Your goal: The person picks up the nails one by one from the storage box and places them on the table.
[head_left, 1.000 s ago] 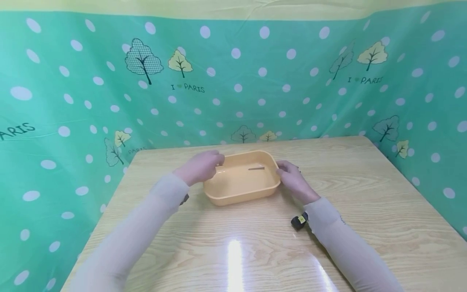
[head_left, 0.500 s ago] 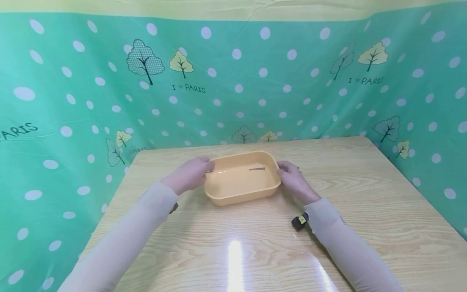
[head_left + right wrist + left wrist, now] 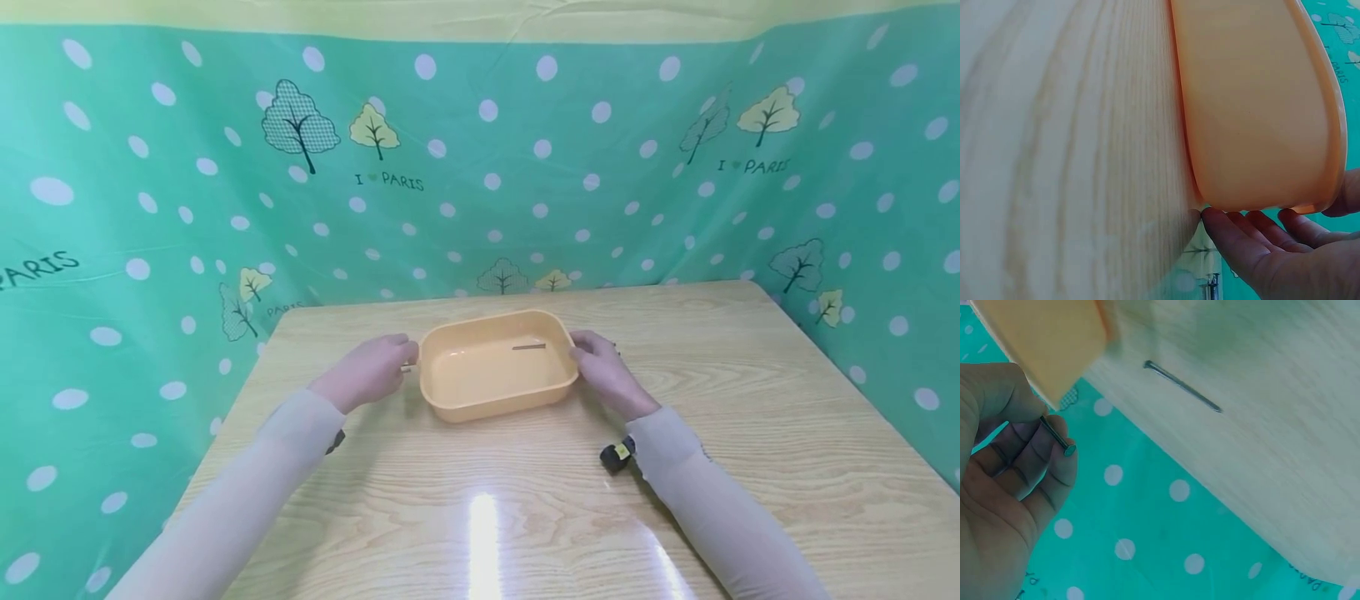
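Observation:
My left hand (image 3: 367, 371) is just left of an orange plastic tray (image 3: 498, 408). Its thumb and fingers pinch a steel nail (image 3: 1057, 434), with the flat head sticking out past the fingertips. Another nail (image 3: 1182, 386) lies on the table under that hand in the left wrist view. Inside the tray, near its back right, thin metal pieces (image 3: 528, 347) that look like nails lie side by side. With the thumb at the rim and fingers against the outer wall, my right hand (image 3: 607, 375) holds the tray's right end.
The tray rests on a light wood-grain table (image 3: 540, 492). A green dotted curtain (image 3: 465, 167) closes off the back and both sides. In the right wrist view a small shiny metal object (image 3: 1212, 287) shows at the bottom edge, too cropped to identify.
My left hand has moved from above the tray's left rim leftward and down to beside it, holding the nail. The right hand and the tray have stayed put.

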The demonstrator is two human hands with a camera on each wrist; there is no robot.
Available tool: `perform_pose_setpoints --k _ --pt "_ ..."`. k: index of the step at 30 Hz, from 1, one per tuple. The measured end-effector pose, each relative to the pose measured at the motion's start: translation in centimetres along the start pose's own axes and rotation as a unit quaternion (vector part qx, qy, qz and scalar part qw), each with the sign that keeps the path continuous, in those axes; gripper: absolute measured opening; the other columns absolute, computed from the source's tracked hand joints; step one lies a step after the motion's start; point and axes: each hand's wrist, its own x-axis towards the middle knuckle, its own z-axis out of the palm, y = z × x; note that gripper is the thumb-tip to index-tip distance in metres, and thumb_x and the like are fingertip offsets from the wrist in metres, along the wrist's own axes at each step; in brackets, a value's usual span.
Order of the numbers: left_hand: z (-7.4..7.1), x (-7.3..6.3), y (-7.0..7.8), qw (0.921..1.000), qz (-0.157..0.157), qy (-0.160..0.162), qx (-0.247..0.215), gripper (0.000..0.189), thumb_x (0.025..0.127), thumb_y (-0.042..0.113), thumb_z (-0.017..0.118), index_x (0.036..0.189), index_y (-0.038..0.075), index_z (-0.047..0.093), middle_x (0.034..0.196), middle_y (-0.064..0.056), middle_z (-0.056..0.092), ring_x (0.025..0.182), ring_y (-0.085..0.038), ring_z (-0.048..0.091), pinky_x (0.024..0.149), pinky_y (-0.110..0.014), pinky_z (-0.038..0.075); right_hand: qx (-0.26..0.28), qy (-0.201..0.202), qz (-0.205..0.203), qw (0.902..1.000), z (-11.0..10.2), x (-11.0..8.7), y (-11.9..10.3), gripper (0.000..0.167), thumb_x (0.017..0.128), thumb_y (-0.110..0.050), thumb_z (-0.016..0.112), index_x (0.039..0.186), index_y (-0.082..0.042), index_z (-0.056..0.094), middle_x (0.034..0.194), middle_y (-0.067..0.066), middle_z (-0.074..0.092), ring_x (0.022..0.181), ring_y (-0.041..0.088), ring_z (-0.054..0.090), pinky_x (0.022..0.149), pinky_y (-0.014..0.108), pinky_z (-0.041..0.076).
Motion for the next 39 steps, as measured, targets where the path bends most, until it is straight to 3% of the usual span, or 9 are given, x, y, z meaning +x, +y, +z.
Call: perform_pose_setpoints --k 14,22,32,39 --pt "2.6 -0.9 -1.9 0.9997 -0.014 -0.016 -0.015 0.028 0.079 -0.009 0.062 0.101 0.006 0.068 0.095 -0.007 0.065 0.089 -0.024 0.064 0.079 -0.036 0.055 0.005 0.004 0.006 1.0 0.1 -0.1 -0.2 0.047 0.098 -0.019 0.041 0.142 -0.002 0.036 0.14 0.017 0.043 0.119 0.03 0.05 0.103 0.044 0.041" --pt "4.6 -0.9 -3.2 0.9989 -0.037 -0.025 -0.012 0.013 0.09 0.005 0.06 0.098 0.012 0.068 0.091 -0.001 0.064 0.086 -0.021 0.064 0.079 -0.036 0.055 0.006 0.004 0.009 0.9999 0.2 -0.1 0.1 0.047 0.098 -0.019 0.042 0.142 -0.003 0.036 0.14 0.016 0.042 0.12 0.03 0.05 0.103 0.043 0.042" --pt "5.2 -1.0 -3.6 0.9984 -0.05 -0.019 -0.017 0.011 0.095 0.013 0.056 0.093 0.012 0.067 0.091 -0.002 0.064 0.088 -0.025 0.064 0.082 -0.04 0.054 0.01 0.005 0.008 0.9999 0.1 -0.1 0.1 0.046 0.099 -0.019 0.042 0.142 -0.003 0.037 0.139 0.017 0.043 0.118 0.03 0.052 0.101 0.043 0.044" --pt "5.4 -0.6 -3.8 0.9982 -0.052 -0.018 -0.022 0.013 0.096 0.014 0.056 0.088 0.015 0.066 0.086 0.001 0.062 0.082 -0.02 0.062 0.079 -0.037 0.053 0.012 0.003 0.008 0.9999 0.1 0.0 0.2 0.047 0.099 -0.019 0.041 0.143 -0.004 0.036 0.14 0.016 0.043 0.118 0.03 0.052 0.1 0.043 0.045"
